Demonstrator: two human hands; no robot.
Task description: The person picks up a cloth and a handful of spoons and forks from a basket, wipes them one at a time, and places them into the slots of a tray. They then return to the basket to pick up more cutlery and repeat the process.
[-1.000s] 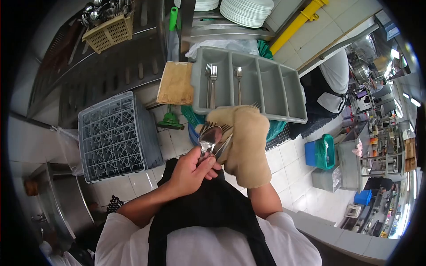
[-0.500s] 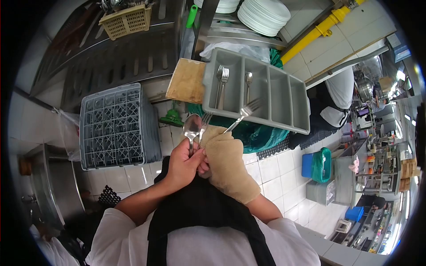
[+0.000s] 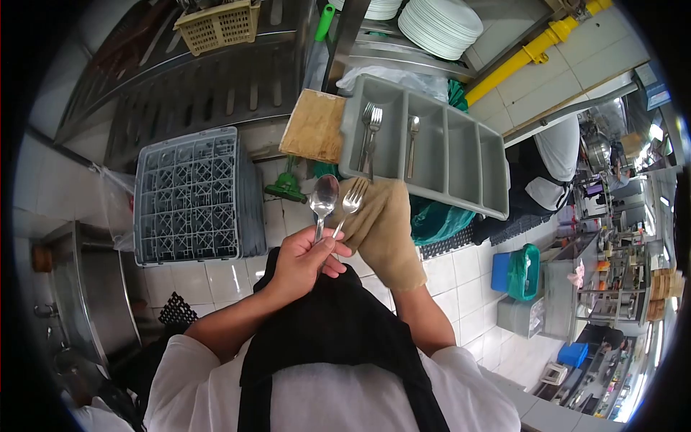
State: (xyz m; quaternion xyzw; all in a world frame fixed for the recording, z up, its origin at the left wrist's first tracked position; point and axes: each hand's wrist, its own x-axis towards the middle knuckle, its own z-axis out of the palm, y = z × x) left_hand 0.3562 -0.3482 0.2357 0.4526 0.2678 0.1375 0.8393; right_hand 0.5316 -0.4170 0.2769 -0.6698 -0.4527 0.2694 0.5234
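Observation:
In my left hand (image 3: 313, 261), closed near the bottom of their handles, a spoon (image 3: 325, 198) and a fork (image 3: 352, 201) point upward side by side. A brown cloth (image 3: 392, 245) covers my right hand, so its fingers are hidden; it reaches to the near edge of the grey cutlery tray (image 3: 440, 189). Forks (image 3: 375, 122) lie in the tray's leftmost compartment, just beyond the cloth. One spoon (image 3: 413, 137) rests in the compartment beside them. Whether the cloth-covered hand grips a piece of cutlery is not visible.
A stack of grey glass racks (image 3: 188, 198) stands on the left. A wooden board (image 3: 313, 126) lies against the tray's left side. Behind are white plates (image 3: 440, 29), a yellow pipe (image 3: 536, 50) and a cutlery basket (image 3: 217, 27). A person (image 3: 556, 158) is beyond the tray.
The cloth-covered right hand has moved up to the tray, and the fork that stuck out of the cloth no longer shows there. My left hand still holds the spoon and fork, now farther apart.

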